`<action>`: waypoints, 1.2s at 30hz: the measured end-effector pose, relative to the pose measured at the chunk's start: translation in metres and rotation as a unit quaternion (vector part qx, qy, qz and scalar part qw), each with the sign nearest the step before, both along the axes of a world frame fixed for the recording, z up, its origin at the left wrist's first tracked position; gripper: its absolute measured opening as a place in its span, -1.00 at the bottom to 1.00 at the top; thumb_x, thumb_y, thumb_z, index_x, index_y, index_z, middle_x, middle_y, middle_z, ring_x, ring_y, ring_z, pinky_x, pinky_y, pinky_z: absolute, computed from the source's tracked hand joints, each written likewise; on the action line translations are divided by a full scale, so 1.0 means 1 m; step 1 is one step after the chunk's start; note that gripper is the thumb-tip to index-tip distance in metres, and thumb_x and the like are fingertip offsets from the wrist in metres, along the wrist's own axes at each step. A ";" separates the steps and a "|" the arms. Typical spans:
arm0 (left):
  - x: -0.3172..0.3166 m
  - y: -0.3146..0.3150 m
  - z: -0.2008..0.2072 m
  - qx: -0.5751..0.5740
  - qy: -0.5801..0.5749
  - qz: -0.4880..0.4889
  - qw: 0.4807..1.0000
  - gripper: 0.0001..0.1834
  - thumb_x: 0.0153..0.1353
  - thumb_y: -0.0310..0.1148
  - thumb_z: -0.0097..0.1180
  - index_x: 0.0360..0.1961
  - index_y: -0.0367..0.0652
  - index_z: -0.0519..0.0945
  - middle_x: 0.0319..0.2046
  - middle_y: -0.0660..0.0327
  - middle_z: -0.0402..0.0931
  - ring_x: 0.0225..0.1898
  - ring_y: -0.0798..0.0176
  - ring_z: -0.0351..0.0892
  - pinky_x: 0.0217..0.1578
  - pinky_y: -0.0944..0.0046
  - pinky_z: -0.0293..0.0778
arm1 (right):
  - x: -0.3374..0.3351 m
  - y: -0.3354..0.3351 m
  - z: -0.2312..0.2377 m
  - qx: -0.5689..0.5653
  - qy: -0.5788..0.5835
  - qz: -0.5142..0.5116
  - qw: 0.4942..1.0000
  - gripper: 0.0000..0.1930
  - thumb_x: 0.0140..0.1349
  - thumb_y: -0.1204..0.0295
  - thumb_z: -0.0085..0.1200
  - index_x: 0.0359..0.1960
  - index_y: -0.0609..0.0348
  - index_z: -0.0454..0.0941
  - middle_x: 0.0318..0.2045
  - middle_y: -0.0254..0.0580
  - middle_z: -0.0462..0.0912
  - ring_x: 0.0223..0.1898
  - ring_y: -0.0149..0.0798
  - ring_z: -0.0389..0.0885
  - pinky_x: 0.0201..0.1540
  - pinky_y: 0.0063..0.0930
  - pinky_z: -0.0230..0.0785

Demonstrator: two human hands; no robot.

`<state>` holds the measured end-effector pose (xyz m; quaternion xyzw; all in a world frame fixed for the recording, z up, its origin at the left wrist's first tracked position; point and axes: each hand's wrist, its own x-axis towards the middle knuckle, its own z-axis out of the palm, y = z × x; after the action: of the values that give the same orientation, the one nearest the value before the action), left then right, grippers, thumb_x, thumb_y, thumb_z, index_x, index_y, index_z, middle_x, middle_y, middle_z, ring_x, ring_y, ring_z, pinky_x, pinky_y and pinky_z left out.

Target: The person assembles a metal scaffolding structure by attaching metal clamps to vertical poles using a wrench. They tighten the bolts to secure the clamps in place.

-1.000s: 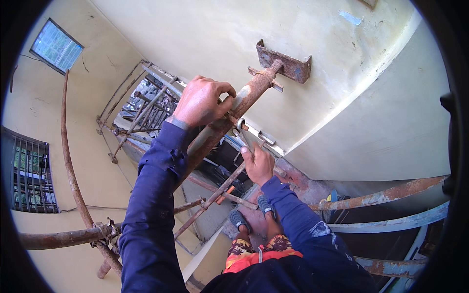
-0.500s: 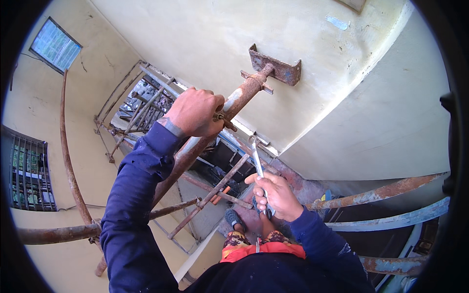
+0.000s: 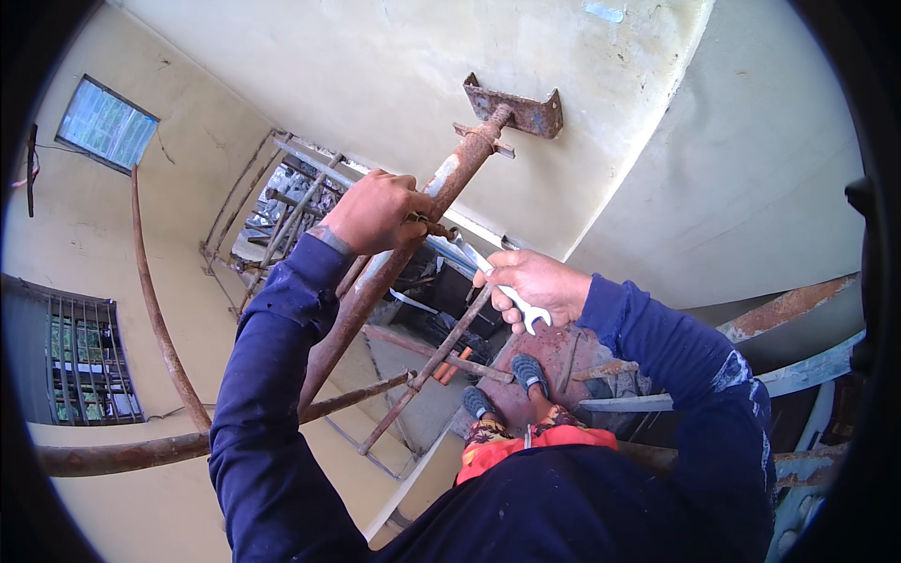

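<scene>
My left hand [image 3: 378, 214] is closed round a rusty scaffold clamp [image 3: 434, 228] at the side of a thick, rusty steel prop [image 3: 460, 172]; most of the clamp is hidden by the fingers. My right hand [image 3: 540, 286] grips a silver combination wrench [image 3: 484, 265] by its shank. The wrench's ring end is up at the tip of the clamp's bolt; whether it sits over the bolt I cannot tell. Its open jaw points down below my fingers. Beyond my hands, the prop's threaded end meets a rusty U-shaped plate [image 3: 514, 106] against the cream wall.
Rusty scaffold tubes cross below my hands, one long tube [image 3: 122, 457] at the left and a thin pole [image 3: 155, 300] leaning on the wall. Blue-painted tubes [image 3: 798, 375] run at the right. A barred window [image 3: 89, 361] is at left. My feet [image 3: 530, 371] stand on reddish flooring.
My right hand has moved up and left, bringing the wrench's ring end to the clamp's bolt. The left hand keeps its hold, and the whole view has shifted slightly.
</scene>
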<state>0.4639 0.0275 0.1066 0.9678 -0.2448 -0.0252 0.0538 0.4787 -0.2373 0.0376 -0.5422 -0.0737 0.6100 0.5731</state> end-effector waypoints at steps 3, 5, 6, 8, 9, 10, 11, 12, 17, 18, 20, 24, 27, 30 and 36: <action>0.001 -0.005 -0.004 0.034 0.000 0.014 0.999 -0.77 -0.06 -0.26 0.32 -0.33 -0.06 0.72 -0.47 0.05 0.57 -0.40 -0.06 0.63 -0.29 0.01 0.55 | 0.008 -0.001 0.012 0.003 0.038 0.033 0.999 -0.74 0.53 0.39 -0.24 0.03 0.34 0.39 -0.57 -0.34 0.40 -0.60 -0.46 0.43 -0.61 -0.46 0.44; -0.001 -0.006 -0.004 0.047 -0.004 0.019 0.999 -0.81 -0.04 -0.25 0.31 -0.36 0.00 0.73 -0.46 0.07 0.59 -0.39 -0.04 0.65 -0.25 0.03 0.56 | 0.013 0.004 0.021 -0.007 0.051 0.046 0.998 -0.74 0.53 0.40 -0.25 0.03 0.34 0.40 -0.58 -0.40 0.36 -0.63 -0.52 0.37 -0.61 -0.52 0.40; 0.000 -0.007 -0.002 0.055 -0.008 0.016 0.998 -0.83 -0.03 -0.24 0.31 -0.37 0.03 0.74 -0.46 0.08 0.60 -0.39 -0.03 0.66 -0.24 0.05 0.57 | 0.017 0.008 0.027 -0.022 0.042 0.051 0.998 -0.73 0.53 0.40 -0.24 0.05 0.35 0.39 -0.57 -0.42 0.36 -0.65 -0.55 0.32 -0.62 -0.54 0.37; 0.002 -0.010 -0.002 0.053 -0.017 0.008 0.998 -0.85 -0.02 -0.25 0.29 -0.38 0.03 0.73 -0.48 0.07 0.60 -0.40 -0.03 0.67 -0.27 0.05 0.58 | 0.028 0.013 0.028 -0.019 0.072 0.053 0.996 -0.72 0.52 0.42 -0.23 0.07 0.37 0.38 -0.57 -0.45 0.34 -0.66 -0.59 0.29 -0.63 -0.59 0.32; 0.003 -0.010 -0.002 0.053 -0.019 0.004 0.998 -0.86 -0.01 -0.25 0.28 -0.39 0.03 0.73 -0.49 0.06 0.60 -0.41 -0.03 0.67 -0.28 0.05 0.58 | 0.034 0.017 0.034 -0.031 0.087 0.051 0.994 -0.72 0.51 0.44 -0.23 0.10 0.39 0.38 -0.57 -0.47 0.33 -0.66 -0.61 0.27 -0.64 -0.62 0.28; 0.004 -0.010 -0.002 0.048 -0.025 0.001 0.999 -0.87 0.01 -0.25 0.27 -0.40 0.01 0.73 -0.50 0.05 0.60 -0.42 -0.04 0.66 -0.30 0.03 0.58 | 0.038 0.020 0.036 -0.044 0.112 0.050 0.992 -0.72 0.50 0.47 -0.22 0.11 0.39 0.37 -0.58 -0.47 0.32 -0.65 -0.62 0.26 -0.64 -0.63 0.26; 0.002 -0.011 -0.004 0.043 -0.032 0.002 0.999 -0.87 0.02 -0.26 0.26 -0.42 -0.01 0.72 -0.51 0.04 0.60 -0.44 -0.06 0.66 -0.32 0.01 0.58 | 0.041 0.023 0.034 -0.048 0.121 0.052 0.990 -0.74 0.48 0.48 -0.21 0.08 0.38 0.38 -0.59 -0.47 0.31 -0.66 -0.61 0.25 -0.65 -0.61 0.26; 0.001 -0.011 -0.006 0.037 -0.038 0.003 0.999 -0.87 0.03 -0.26 0.25 -0.43 -0.03 0.72 -0.53 0.02 0.60 -0.45 -0.07 0.66 -0.34 -0.01 0.59 | 0.040 0.025 0.032 -0.052 0.131 0.053 0.989 -0.75 0.46 0.49 -0.20 0.05 0.37 0.39 -0.59 -0.47 0.31 -0.66 -0.60 0.25 -0.65 -0.59 0.27; 0.012 -0.008 -0.018 -0.025 -0.064 0.114 0.991 -0.75 0.09 -0.21 0.18 -0.46 -0.19 0.69 -0.56 -0.02 0.59 -0.50 -0.14 0.63 -0.36 -0.06 0.56 | -0.025 0.038 0.011 0.015 0.022 -0.100 0.995 -0.93 0.31 0.55 -0.11 -0.24 0.25 0.42 -0.65 -0.37 0.35 -0.73 -0.44 0.33 -0.73 -0.44 0.26; 0.013 -0.011 -0.018 -0.033 -0.050 0.138 0.989 -0.73 0.10 -0.20 0.17 -0.47 -0.21 0.69 -0.57 -0.04 0.60 -0.51 -0.15 0.63 -0.37 -0.07 0.56 | -0.038 0.043 0.013 0.010 0.015 -0.138 0.990 -0.96 0.30 0.56 -0.09 -0.29 0.23 0.41 -0.65 -0.34 0.36 -0.73 -0.41 0.35 -0.74 -0.42 0.27; 0.014 -0.019 -0.016 -0.016 -0.042 0.168 0.985 -0.70 0.07 -0.17 0.15 -0.53 -0.20 0.69 -0.61 -0.06 0.59 -0.52 -0.14 0.64 -0.36 -0.04 0.58 | -0.058 0.046 0.014 -0.006 -0.028 -0.160 0.987 -0.80 0.46 0.45 -0.21 -0.10 0.36 0.39 -0.59 -0.33 0.33 -0.68 -0.48 0.27 -0.75 -0.51 0.17; 0.020 -0.018 -0.016 -0.051 -0.032 0.210 0.976 -0.70 0.01 -0.17 0.14 -0.58 -0.19 0.71 -0.62 -0.08 0.58 -0.53 -0.14 0.64 -0.36 -0.01 0.59 | -0.065 0.052 0.005 -0.001 -0.053 -0.211 0.976 -0.84 0.41 0.45 -0.10 -0.28 0.30 0.44 -0.68 -0.32 0.38 -0.76 -0.38 0.37 -0.81 -0.43 0.25; 0.021 -0.018 -0.018 -0.061 -0.026 0.224 0.972 -0.68 0.00 -0.13 0.15 -0.57 -0.16 0.74 -0.62 -0.08 0.59 -0.52 -0.16 0.65 -0.37 -0.02 0.60 | -0.080 0.060 -0.003 0.000 -0.063 -0.239 0.969 -0.77 0.45 0.40 -0.16 -0.31 0.31 0.45 -0.67 -0.34 0.37 -0.79 -0.39 0.35 -0.82 -0.41 0.25; 0.022 -0.021 -0.017 -0.065 -0.022 0.227 0.972 -0.69 0.02 -0.17 0.12 -0.55 -0.19 0.73 -0.62 -0.09 0.57 -0.54 -0.13 0.64 -0.36 0.00 0.58 | -0.100 0.079 -0.008 -0.026 -0.074 -0.280 0.957 -0.75 0.51 0.38 -0.24 -0.29 0.26 0.41 -0.64 -0.36 0.35 -0.78 -0.45 0.29 -0.79 -0.45 0.28; 0.022 -0.026 -0.016 -0.030 -0.026 0.254 0.966 -0.67 0.04 -0.14 0.11 -0.54 -0.18 0.74 -0.61 -0.07 0.60 -0.52 -0.13 0.65 -0.34 0.00 0.59 | -0.141 0.146 -0.050 -0.086 -0.323 -0.467 0.819 -0.75 0.44 0.36 -0.08 -0.35 0.31 0.35 -0.55 0.39 0.54 -0.39 0.43 0.58 -0.36 0.16 0.37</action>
<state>0.4859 0.0015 0.0901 0.9964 0.0067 0.0220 0.0812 0.3375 -0.0914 -0.0129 -0.7246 0.0603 0.0634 0.6836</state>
